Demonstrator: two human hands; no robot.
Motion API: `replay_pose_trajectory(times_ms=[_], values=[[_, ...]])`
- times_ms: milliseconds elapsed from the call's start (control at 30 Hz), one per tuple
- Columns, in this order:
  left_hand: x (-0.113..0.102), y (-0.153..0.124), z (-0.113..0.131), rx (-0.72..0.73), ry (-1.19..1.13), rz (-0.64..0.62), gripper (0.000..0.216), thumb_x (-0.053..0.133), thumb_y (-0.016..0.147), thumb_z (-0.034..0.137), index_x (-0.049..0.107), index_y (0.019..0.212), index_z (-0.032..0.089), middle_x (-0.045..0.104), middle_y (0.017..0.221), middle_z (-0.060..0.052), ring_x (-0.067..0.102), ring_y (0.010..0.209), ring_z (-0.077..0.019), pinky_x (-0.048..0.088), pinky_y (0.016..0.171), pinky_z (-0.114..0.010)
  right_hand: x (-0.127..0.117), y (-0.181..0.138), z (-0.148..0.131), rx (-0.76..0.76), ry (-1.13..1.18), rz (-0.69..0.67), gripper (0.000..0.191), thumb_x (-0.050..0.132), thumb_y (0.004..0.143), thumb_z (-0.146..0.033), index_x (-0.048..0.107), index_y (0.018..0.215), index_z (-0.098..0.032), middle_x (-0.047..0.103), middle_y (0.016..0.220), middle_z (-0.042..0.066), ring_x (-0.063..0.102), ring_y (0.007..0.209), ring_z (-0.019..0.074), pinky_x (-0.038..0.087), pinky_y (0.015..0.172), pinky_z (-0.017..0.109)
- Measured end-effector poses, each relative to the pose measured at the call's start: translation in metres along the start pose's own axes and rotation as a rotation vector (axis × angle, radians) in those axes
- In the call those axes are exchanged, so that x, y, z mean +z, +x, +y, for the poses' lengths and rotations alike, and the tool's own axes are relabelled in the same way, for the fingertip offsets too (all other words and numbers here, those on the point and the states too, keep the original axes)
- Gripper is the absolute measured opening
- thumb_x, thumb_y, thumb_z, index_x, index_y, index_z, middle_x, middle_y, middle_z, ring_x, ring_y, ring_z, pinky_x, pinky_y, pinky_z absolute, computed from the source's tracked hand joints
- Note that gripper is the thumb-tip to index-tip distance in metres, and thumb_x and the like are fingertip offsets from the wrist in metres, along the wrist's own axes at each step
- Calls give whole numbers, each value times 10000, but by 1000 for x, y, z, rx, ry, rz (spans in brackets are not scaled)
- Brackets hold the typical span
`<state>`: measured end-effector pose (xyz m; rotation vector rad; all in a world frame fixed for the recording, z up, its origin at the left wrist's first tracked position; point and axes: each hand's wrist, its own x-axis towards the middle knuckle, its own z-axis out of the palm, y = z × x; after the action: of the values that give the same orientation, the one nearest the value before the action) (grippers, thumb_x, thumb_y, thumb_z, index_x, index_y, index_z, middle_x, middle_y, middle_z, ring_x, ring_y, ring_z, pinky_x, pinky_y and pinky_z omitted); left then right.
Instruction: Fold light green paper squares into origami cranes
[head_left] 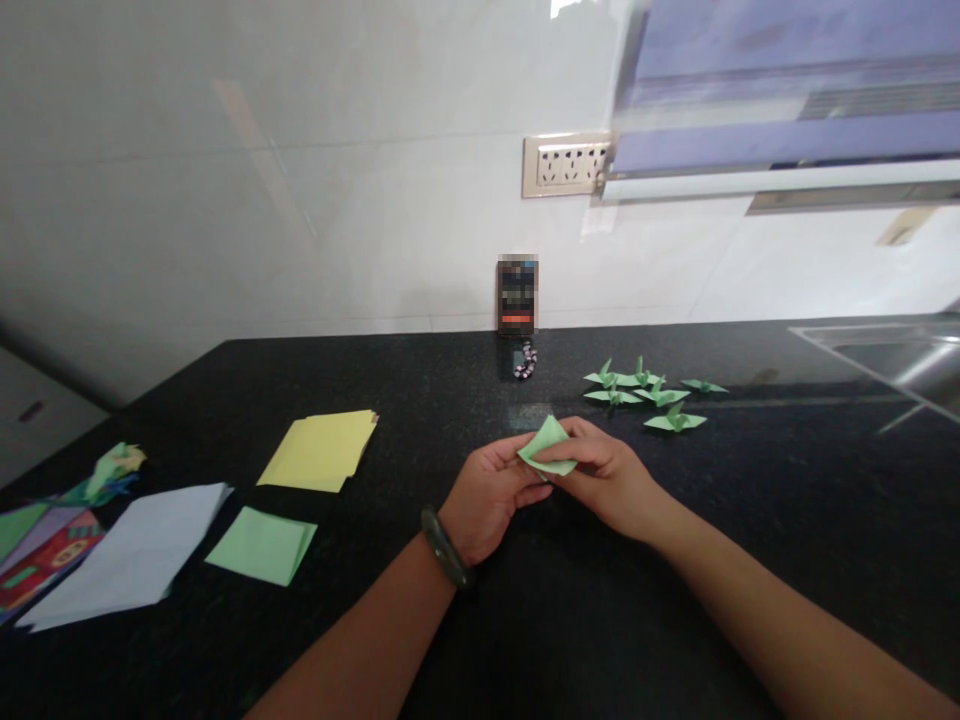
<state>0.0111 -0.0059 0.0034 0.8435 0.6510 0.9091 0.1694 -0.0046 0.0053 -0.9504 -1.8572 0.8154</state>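
Above the dark counter, a folded piece of light green paper (550,447) is held between both hands. My left hand (491,495) grips it from the left side, a dark bangle around the wrist. My right hand (607,475) pinches the same paper from the right, with fingers lying across its face. The fingertips behind the paper are partly hidden. Beyond the right hand, several folded green paper cranes (660,396) stand on the counter. Left of my left hand lie a stack of green square paper (262,545) and a stack of yellow paper (319,450).
White sheets (135,555), a red printed packet (49,565) and crumpled coloured paper (112,472) lie at far left. A phone (517,295) leans on the wall, a beaded strap (526,362) before it. A sink (900,355) borders the right; a socket panel (568,165) is above.
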Motion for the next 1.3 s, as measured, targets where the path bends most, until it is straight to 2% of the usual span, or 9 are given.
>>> replay_pose_trajectory(times_ms=[233,533,700,833,933,1000,1067,1200,1300], values=[[-2,-1,3,0,-123,-17,311,614,695,229,653,979,107,662,902,-95,609,754,-142,472,723,-274,1,-1,1,-82,-80,4,220,555,791,-166,697,898,-295,569,856,29,550,810,152,443,719,296],[-1,2,0,51,-71,52,224,589,744,266,662,867,94,664,797,-83,606,651,-136,467,620,-253,1,-5,-9,-164,-340,-178,353,583,760,-224,603,1111,-257,512,1048,87,496,940,207,423,825,355],[0,1,3,81,-98,70,199,578,759,251,659,854,96,668,783,-79,619,698,-147,476,685,-269,0,-6,-10,-208,-298,-109,212,479,840,-259,664,933,-214,510,1078,89,492,974,203,409,836,350],[1,1,1,117,-33,81,203,589,754,251,665,864,98,669,792,-74,619,710,-151,478,687,-274,8,-5,-7,-92,-238,73,183,507,818,-221,604,666,-188,545,892,58,526,840,167,434,714,294],[1,0,-1,132,36,52,227,594,753,261,667,901,106,671,798,-67,618,714,-151,472,693,-274,15,-6,-2,79,-161,223,75,596,743,-223,526,753,-200,541,841,34,535,741,148,438,591,254],[2,0,-3,117,54,17,237,598,753,260,665,918,104,673,802,-68,618,719,-150,466,707,-275,16,-6,1,189,-87,285,209,617,720,-239,498,890,-209,553,822,21,538,687,139,432,540,239],[2,1,-4,100,12,-19,248,590,763,271,662,921,95,674,816,-79,619,731,-154,464,723,-283,16,-5,3,260,-57,271,247,620,712,-264,522,929,-195,571,776,17,538,650,139,437,540,245],[2,2,-3,12,-171,15,361,477,831,373,649,885,60,673,792,-116,627,724,-168,475,722,-308,13,-3,1,301,-55,224,140,583,730,-301,606,744,-164,597,673,25,530,605,143,441,564,266],[2,2,-4,-30,-229,47,268,482,843,299,632,869,78,674,808,-105,629,734,-148,476,731,-287,12,-3,-2,303,-41,259,157,569,734,-310,608,716,-159,602,638,21,519,576,140,428,542,260]])
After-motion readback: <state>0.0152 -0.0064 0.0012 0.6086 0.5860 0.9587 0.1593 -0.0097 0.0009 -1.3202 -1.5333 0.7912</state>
